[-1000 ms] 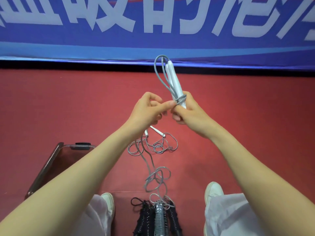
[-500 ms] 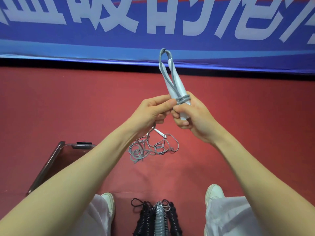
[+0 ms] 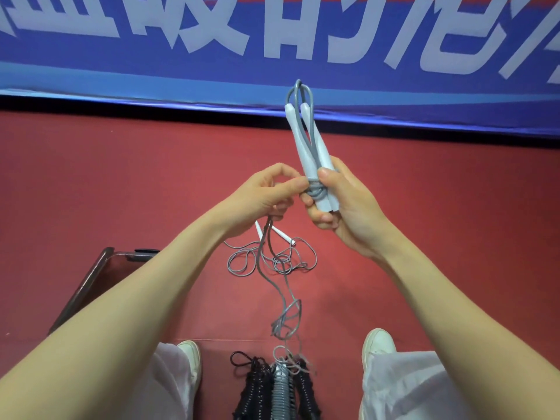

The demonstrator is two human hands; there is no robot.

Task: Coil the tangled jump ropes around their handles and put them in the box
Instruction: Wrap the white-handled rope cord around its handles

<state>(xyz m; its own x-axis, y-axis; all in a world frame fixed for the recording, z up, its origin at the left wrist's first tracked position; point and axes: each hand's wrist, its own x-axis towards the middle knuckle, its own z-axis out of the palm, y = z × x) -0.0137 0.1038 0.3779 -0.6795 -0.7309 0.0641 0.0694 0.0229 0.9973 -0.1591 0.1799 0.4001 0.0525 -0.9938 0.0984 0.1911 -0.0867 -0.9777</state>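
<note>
While the right hand point(image 3: 345, 207) clasps two smooth tapered handles point(image 3: 306, 153), the left hand point(image 3: 266, 192) pinches their thin grey cord point(image 3: 317, 191).

Your right hand point(image 3: 342, 204) is gripping a pair of pale grey plastic jump-rope handles point(image 3: 306, 150), holding them upright and side by side. Your left hand point(image 3: 266, 192) is pinching the grey cord point(image 3: 281, 292) at the few turns wrapped round their lower part. The loose cord is trailing down towards the red floor point(image 3: 424, 222), crossing in front of a second tangled grey rope point(image 3: 242, 262). A clear plastic box point(image 3: 91, 277) is sitting at your left.
</note>
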